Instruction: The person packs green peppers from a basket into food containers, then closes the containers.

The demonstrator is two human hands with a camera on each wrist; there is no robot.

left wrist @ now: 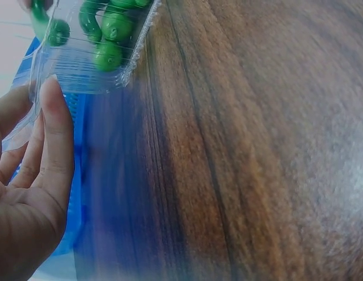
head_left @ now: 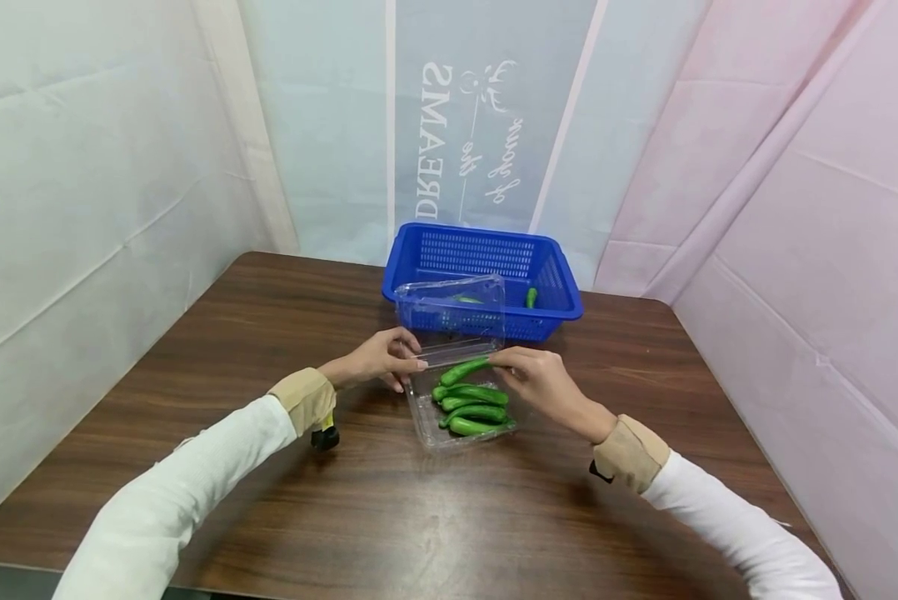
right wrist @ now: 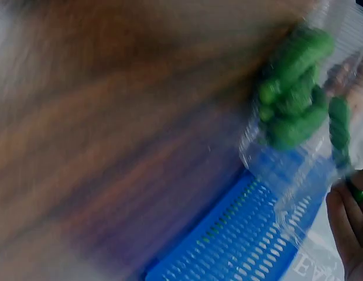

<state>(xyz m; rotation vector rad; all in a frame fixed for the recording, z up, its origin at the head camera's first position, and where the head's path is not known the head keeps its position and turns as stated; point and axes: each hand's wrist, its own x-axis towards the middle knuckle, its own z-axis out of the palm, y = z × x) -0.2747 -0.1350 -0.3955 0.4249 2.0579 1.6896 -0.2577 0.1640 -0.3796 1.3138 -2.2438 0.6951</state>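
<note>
Clear hinged container (head_left: 436,442), one, on the worktop (head_left: 329,517), taken here as the landmark: its lid (head_left: 449,317) stands raised at the far side, overlapping the near wall of the basket in the head view; whether lid and basket touch, you cannot tell. Green vegetables (head_left: 473,414), long and smooth, at least four, lying side by side in the container. Held vegetable (head_left: 464,370), one, slanting over the container's far part, above the others; whether its low end already touches them is unclear. Your right hand (head_left: 542,375), at the container's far right corner: fingers and thumb closed in a pinch on that vegetable's raised end. Your left hand (head_left: 384,357), at the container's far left corner: thumb and fingertips nearly together, pinching the thin plastic edge between them. Blue basket (head_left: 569,312), one, perforated, just beyond the container, with a loose green vegetable (head_left: 531,297) inside it and another showing through the lid. Step in hand, as judged: loading the container — you are laying this piece alongside the rest while the left hand steadies the plastic. Next move, as judged: lower the piece flat beside its neighbours, clear of the hinge line, then loosen the right hand's pinch — gently, since the thin plastic may flex.
</note>
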